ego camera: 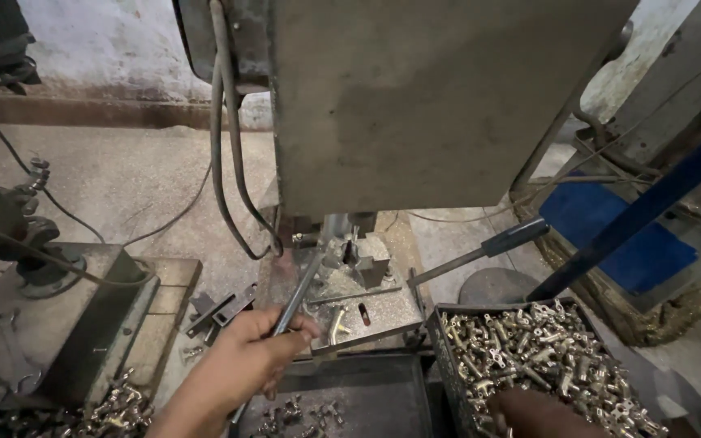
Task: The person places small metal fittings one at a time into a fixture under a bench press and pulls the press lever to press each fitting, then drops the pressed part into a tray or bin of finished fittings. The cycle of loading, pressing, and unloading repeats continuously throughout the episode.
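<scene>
Two hands show at the bottom of the frame. Left hand (245, 357), lower centre, is wrapped tight around a steel rod (295, 298) that slants up toward the clamp block (363, 258) on the machine plate (383, 310). Rod looks stiff, fairly heavy and smooth, possibly oily; the low end is the sound place to grip. Right hand (533, 412), lower right, is cut off beside the basket (448, 357) of brass fittings (545, 353); whether it is wide or closed cannot be told.
</scene>
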